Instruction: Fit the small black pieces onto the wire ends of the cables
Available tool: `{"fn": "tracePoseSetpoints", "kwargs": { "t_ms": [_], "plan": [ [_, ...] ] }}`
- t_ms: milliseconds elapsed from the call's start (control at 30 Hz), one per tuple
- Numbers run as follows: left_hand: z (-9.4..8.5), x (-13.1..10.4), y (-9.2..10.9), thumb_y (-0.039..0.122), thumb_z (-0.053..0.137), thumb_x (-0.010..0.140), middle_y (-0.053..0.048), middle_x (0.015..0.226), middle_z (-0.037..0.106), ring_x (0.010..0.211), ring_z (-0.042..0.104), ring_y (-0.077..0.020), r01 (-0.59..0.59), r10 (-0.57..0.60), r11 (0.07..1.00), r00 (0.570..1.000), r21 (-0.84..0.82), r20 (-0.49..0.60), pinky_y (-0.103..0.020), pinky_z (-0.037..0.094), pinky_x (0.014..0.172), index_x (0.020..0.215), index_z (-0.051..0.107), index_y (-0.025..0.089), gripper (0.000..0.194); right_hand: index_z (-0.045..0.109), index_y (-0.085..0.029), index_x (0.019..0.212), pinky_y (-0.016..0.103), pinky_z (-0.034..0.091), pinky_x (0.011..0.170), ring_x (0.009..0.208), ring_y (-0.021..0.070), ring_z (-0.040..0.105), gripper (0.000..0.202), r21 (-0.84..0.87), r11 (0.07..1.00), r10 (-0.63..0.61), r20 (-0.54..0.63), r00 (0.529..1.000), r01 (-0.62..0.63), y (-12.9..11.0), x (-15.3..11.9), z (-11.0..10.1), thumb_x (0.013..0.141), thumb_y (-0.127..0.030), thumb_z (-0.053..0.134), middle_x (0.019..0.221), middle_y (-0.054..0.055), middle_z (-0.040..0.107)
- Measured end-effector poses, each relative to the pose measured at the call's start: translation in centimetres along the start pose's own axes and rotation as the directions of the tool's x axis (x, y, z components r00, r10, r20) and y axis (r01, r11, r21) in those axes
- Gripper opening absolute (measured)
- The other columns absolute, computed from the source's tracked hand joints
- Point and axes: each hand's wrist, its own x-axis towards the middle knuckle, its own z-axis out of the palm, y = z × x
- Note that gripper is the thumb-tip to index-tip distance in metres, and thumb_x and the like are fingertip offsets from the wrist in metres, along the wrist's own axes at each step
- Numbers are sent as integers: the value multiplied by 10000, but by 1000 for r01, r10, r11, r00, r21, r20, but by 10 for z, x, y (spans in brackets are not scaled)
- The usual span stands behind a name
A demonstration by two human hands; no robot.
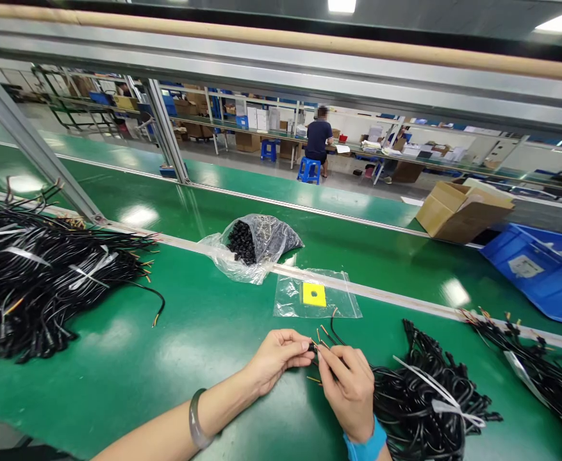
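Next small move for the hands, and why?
Probably hold the small black part steady in the left hand and straighten the wire ends with the right hand: both hands' fingertips meet at that part, and the ends splay close beside them.

We see a glossy, smooth green table [179,339], a crinkled clear plastic bag [273,234], a matt cardboard box [454,214] and shiny black cables [35,275].
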Motion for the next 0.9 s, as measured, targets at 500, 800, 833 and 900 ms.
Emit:
{"fn": "tracePoseSetpoints", "kwargs": {
  "t_ms": [500,800,833,900],
  "plan": [
    [-10,8,-7,339,862,541,-76,810,741,692,674,-117,-305,272,910,951,282,150,-182,537,671,682,721,105,308,639,-197,941,287,382,632,680,147,505,135,44,998,24,237,971,-36,8,-1,0,897,-142,523,752,22,591],
    [-14,16,-11,341,805,633,-103,863,732,733,677,-160,-346,280,841,936,416,213,-260,540,736,879,733,108,346,561,-221,905,297,464,657,748,182,583,97,-20,968,234,415,879,-248,30,-9,-26,835,-251,620,835,10,628],
    [-14,16,-10,338,799,639,-108,884,726,747,677,-166,-371,298,828,926,420,230,-267,541,746,871,740,110,330,560,-221,854,289,455,635,712,172,579,36,-3,972,215,411,886,-234,30,-11,-27,871,-251,570,797,4,623],
    [-14,15,-8,323,785,653,-114,916,715,760,673,-172,-425,339,789,903,444,264,-267,543,733,850,752,116,287,576,-224,828,282,448,634,697,161,582,112,36,981,162,397,903,-192,30,-14,-29,914,-243,507,779,2,629]
  ]
}}
